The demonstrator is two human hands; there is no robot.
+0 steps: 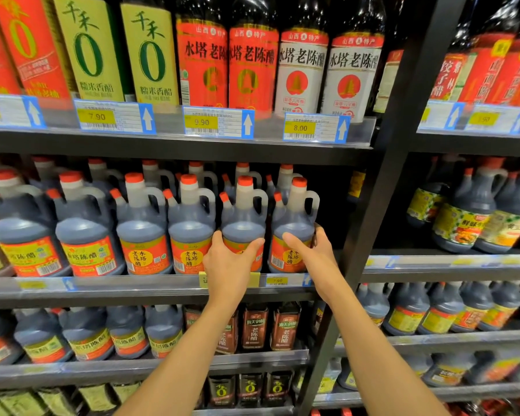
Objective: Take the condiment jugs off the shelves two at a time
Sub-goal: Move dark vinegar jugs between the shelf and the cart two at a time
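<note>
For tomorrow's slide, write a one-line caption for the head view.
Both hands, left hand and right hand, grip neighbouring vinegar jugs on the middle shelf.

Black metal store shelving [174, 147] fills my view. A dark upright post [382, 187] divides it right of centre. Clear plastic price-tag strips [168, 123] edge each shelf.

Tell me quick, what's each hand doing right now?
Left hand: grips the second vinegar jug from the right around its body.
Right hand: grips the rightmost vinegar jug around its body.
</note>
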